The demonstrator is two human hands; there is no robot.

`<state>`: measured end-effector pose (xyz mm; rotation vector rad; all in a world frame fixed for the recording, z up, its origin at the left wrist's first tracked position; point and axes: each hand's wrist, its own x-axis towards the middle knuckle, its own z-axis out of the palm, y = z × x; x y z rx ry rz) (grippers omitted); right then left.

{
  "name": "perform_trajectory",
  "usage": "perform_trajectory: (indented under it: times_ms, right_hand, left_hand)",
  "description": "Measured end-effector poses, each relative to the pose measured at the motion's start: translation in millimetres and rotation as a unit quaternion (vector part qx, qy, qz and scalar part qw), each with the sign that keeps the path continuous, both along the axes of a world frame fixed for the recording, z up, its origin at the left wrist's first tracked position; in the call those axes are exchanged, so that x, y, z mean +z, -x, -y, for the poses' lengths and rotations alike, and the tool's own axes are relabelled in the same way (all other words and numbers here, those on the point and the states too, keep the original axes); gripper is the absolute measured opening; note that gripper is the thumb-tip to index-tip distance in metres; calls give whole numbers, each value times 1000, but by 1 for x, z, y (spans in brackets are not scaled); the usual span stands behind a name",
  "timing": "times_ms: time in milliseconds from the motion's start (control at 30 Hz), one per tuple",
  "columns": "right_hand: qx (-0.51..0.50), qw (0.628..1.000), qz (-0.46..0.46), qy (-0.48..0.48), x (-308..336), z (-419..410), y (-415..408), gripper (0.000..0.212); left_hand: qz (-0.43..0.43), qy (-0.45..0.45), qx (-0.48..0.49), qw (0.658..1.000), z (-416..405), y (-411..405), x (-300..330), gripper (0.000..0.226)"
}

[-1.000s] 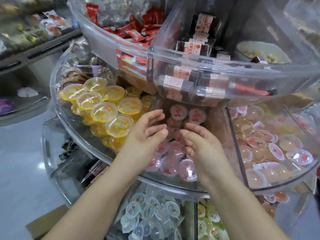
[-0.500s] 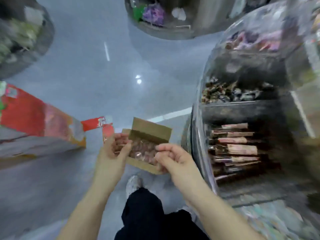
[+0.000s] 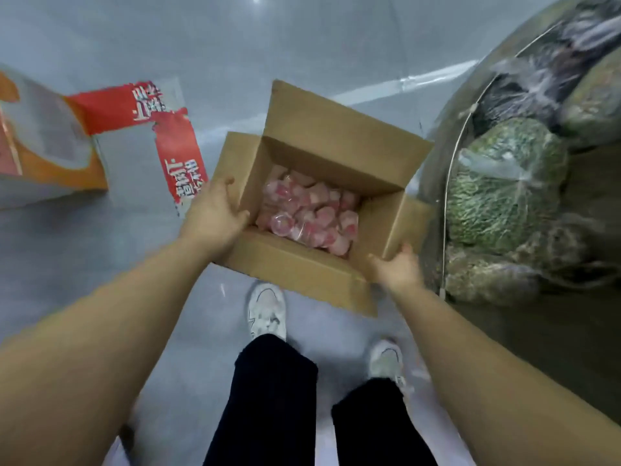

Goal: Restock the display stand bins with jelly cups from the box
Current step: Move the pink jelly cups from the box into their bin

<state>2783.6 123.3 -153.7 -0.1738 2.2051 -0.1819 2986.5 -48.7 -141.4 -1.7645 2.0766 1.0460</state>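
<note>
Both hands now grip box (image 3: 295, 264) sides | left (image 3: 215, 213) | right (image 3: 396, 267) | jelly cups (image 3: 309, 210) inside

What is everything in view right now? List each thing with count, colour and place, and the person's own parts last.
cardboard box: one, brown, flaps open, on the floor in front of the feet
jelly cups: many, pink, piled inside the box; exact count unclear
printed carton: one, red, orange and white, flaps open, far left on the floor
display stand: one, clear curved wall, right side
bagged goods: several, green and dark, behind the stand's wall
floor: grey, glossy
shoes: two, white, below the box
trouser legs: two, black, bottom centre
left hand: grips the box's left wall
right hand: grips the box's right corner
</note>
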Motion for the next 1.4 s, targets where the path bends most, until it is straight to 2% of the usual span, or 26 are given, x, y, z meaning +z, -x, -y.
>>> perform_trajectory:
  times_ms: [100, 200, 267, 400, 567, 667, 867, 1033, 1100, 1167, 1200, 1267, 1300, 1333, 1400]
  right_hand:
    - [14, 1000, -11, 9, -45, 2, -1, 69]
    - [13, 998, -50, 46, -70, -5, 4, 52]
    - [0, 995, -49, 84, -75, -9, 7, 43]
    - [28, 990, -58, 122, -58, -15, 10, 40]
    - [128, 983, -67, 113, -32, -29, 16, 45]
    - [154, 981, -72, 95, -26, -48, 15, 49]
    - [218, 972, -67, 59, -29, -108, -2, 50]
    - [202, 977, -62, 9, -54, -156, -25, 45]
    - [156, 987, -36, 28, -58, -169, -30, 47]
    - [109, 988, -55, 95, -52, -175, -29, 57]
    - [118, 977, -106, 142, -46, -176, -29, 58]
    - [166, 933, -189, 257, -33, -173, -32, 45]
    - [187, 920, -174, 296, -31, -170, -37, 38]
    - [209, 921, -119, 305, -31, -166, -44, 34]
    - [275, 935, 25, 222, -46, -160, -59, 30]
  left_hand:
    - [10, -25, -16, 1000, 9, 10, -50, 52]
    - [28, 16, 10, 999, 1, 12, -81, 39]
    - [30, 60, 40, 997, -6, 8, -86, 34]
    - [17, 54, 101, 993, -40, -9, -70, 38]
    - [15, 45, 192, 980, -107, -26, -43, 34]
    - [10, 35, 256, 966, -155, -32, -39, 32]
    - [30, 25, 286, 957, -239, -54, -48, 26]
    - [59, -48, 280, 957, -276, -71, -73, 34]
    - [41, -84, 296, 951, -282, -74, -75, 38]
    - [-12, -32, 308, 951, -281, -76, -69, 48]
    - [-35, 36, 287, 957, -280, -75, -64, 51]
    - [-82, 164, 215, 959, -276, -66, -51, 48]
    - [-110, 180, 176, 962, -275, -58, -48, 44]
    - [-137, 158, 144, 967, -274, -49, -49, 40]
    - [-158, 8, 120, 980, -274, -31, -62, 35]
